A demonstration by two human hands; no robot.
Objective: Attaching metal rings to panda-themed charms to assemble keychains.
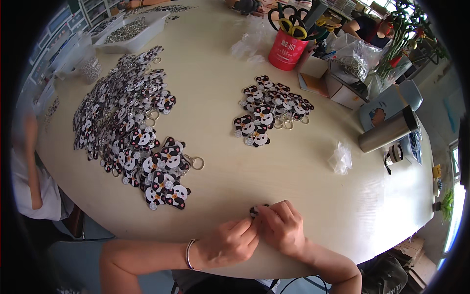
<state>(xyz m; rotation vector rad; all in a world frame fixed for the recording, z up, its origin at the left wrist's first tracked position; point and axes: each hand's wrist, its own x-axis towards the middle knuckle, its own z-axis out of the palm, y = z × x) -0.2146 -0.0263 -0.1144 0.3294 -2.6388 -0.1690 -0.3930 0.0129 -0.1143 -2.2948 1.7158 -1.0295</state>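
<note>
Close to the table's near edge, my left hand point(230, 242) and my right hand point(283, 228) meet, fingers pinched together. Between their fingertips is a small panda charm point(254, 211), mostly covered by the fingers; only a black and white part shows. A metal bangle point(190, 255) circles my left wrist. To the left spreads a large heap of panda keychains point(122, 115), black and white with metal split rings. A smaller pile of panda keychains point(267, 110) lies ahead, beyond my hands.
A red cup of scissors point(286, 50) stands at the back, near open boxes point(342, 88). On the right are a steel tumbler point(387, 131) and a crumpled clear bag point(341, 158). A white tray of metal parts point(129, 36) sits far left. Another person's arm point(32, 161) is at the left edge.
</note>
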